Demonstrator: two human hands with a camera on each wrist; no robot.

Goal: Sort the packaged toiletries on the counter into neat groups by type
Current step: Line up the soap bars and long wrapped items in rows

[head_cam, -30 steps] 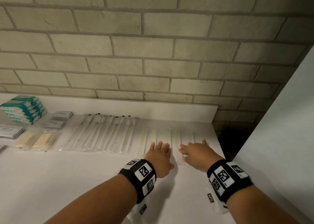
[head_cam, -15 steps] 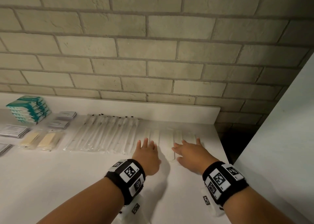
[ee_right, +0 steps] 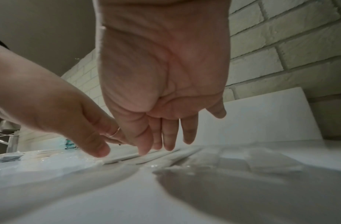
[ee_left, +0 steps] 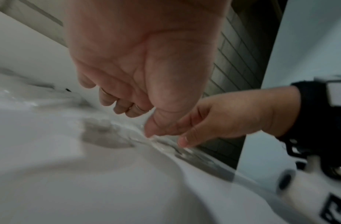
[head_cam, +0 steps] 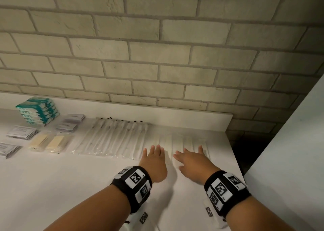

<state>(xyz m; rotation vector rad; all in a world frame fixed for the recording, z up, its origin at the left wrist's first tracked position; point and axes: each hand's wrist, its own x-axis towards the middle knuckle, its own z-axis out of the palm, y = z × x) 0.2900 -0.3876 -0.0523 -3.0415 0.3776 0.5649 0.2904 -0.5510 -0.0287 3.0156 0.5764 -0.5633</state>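
1. Broadly, the white counter (head_cam: 52, 187) already carries groups: teal boxes (head_cam: 37, 110), flat sachets (head_cam: 22, 131), clear-wrapped toothbrushes (head_cam: 112, 138).
2. At the right end lies a row of pale sleeved sticks (head_cam: 177, 143), the group in hand, judging by both hands.
3. Left hand (head_cam: 154, 162) and right hand (head_cam: 192, 162) hover spread over its near ends, gripping nothing.
4. Next likely calls for nudging those ends flush.

The white counter (head_cam: 52, 187) carries teal boxes (head_cam: 37, 110), grey sachets (head_cam: 22, 131), 2 cream bars (head_cam: 46, 142) and clear-wrapped sticks (head_cam: 112, 138).
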